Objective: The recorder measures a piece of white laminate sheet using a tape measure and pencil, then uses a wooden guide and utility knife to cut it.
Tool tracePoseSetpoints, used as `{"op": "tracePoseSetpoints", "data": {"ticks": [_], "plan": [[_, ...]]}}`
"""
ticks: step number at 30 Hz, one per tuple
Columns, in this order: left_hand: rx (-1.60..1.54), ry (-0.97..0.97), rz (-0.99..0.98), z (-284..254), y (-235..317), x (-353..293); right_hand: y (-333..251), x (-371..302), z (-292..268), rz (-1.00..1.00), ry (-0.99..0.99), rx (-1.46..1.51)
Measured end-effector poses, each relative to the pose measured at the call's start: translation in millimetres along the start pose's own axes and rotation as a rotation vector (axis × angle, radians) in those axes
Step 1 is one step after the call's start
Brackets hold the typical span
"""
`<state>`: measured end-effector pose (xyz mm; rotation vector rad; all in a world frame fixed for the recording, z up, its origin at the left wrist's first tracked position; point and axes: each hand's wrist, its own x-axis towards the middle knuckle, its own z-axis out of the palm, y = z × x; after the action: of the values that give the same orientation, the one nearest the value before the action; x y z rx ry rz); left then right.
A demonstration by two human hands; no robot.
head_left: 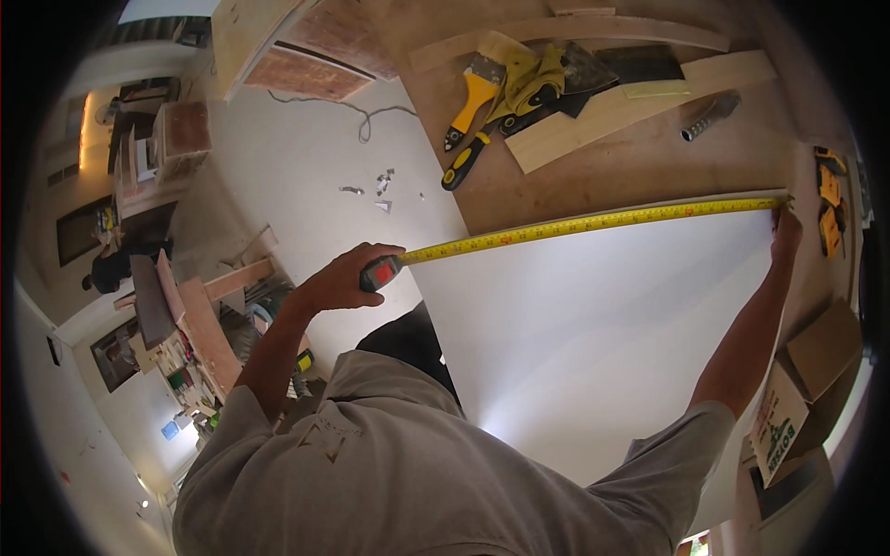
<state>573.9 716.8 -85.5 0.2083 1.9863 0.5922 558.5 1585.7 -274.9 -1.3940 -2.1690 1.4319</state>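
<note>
A large white sheet (593, 334) lies on a brown board surface in front of me. Along its far edge runs the yellow blade of a tape measure (556, 228), pulled out nearly straight. My left hand (341, 280) is closed around the grey tape case with a red patch, just beyond the sheet's left corner. At the far right corner, my right hand (787, 232) pinches the blade's end against the sheet's edge; its fingertips are partly hidden.
Beyond the sheet lie a yellow-handled scraper (474, 100), a yellow glove-like cloth (534, 85), wood strips (612, 111) and a ribbed metal cylinder (711, 116). Orange-and-black tools (830, 208) and cardboard (788, 417) are at right. Scraps (384, 185) litter the floor. Another person works far left.
</note>
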Motion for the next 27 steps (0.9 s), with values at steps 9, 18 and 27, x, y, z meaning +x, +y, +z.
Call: {"op": "tracePoseSetpoints", "data": {"ticks": [9, 18, 27], "plan": [[0.064, 0.052, 0.054, 4.2, -6.6, -0.3, 21.2, 56.8, -65.3, -0.418, 0.072, -0.289], [0.45, 0.046, -0.218, -4.7, 121.8, -58.2, -0.7, -8.7, 37.0, 0.038, 0.106, -0.113], [0.483, -0.038, -0.213, -11.1, 148.9, -74.0, -19.5, -56.4, -3.1, -0.065, 0.062, 0.382]]}}
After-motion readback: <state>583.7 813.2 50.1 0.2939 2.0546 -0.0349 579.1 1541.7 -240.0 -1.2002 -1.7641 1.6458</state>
